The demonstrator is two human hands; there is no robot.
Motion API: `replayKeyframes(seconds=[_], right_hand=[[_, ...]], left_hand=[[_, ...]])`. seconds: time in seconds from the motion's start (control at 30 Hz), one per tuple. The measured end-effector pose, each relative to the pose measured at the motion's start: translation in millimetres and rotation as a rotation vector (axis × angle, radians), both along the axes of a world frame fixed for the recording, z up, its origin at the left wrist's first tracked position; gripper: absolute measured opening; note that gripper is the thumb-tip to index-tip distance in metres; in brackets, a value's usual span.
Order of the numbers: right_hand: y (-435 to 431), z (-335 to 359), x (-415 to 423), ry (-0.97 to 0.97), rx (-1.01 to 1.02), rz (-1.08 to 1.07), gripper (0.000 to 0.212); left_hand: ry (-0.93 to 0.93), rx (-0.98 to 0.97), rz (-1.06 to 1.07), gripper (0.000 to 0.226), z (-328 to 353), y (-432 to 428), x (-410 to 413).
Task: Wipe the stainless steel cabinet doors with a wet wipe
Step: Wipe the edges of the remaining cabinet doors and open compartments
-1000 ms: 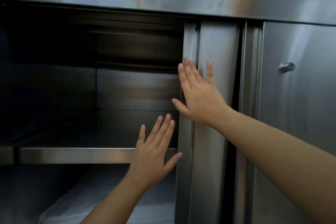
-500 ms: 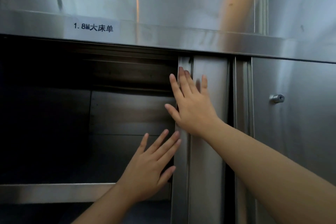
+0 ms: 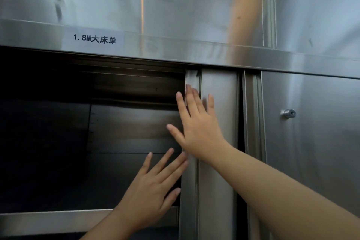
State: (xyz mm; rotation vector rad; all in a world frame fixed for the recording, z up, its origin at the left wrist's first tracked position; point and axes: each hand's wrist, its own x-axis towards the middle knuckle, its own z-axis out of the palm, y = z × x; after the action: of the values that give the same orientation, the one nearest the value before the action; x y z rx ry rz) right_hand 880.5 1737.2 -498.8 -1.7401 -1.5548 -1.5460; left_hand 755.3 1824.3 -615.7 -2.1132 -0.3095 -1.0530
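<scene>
Fingers point(image 3: 180, 103) spread flat, left hand point(image 3: 150, 191) now joins right hand point(image 3: 200, 132) at the cabinet door point(image 3: 218, 181) edge, sliding it closed for wiping.

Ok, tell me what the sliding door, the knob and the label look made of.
Sliding door: brushed stainless steel, by its grey sheen and soft reflections.
Knob: polished metal, probably steel; bright highlight.
Label: white printed sticker, paper or plastic unclear.

Stainless steel sliding door point(image 3: 218, 191), upright, pushed open rightward, beside right door point(image 3: 315, 161)
</scene>
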Motion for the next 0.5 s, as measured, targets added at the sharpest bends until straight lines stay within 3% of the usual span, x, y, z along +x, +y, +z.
replayKeyframes(seconds=[0.3,0.5], right_hand=[[-2.2,36.0,0.1,0.031,-0.005,-0.024,0.077],[-8.5,-9.5,1.7,-0.011,-0.05,-0.004,0.077]], left_hand=[[0.051,-0.013,0.029,0.058,-1.5,-0.5,-5.1],[0.041,-0.02,0.02,0.058,-4.7,-5.0,-5.5]])
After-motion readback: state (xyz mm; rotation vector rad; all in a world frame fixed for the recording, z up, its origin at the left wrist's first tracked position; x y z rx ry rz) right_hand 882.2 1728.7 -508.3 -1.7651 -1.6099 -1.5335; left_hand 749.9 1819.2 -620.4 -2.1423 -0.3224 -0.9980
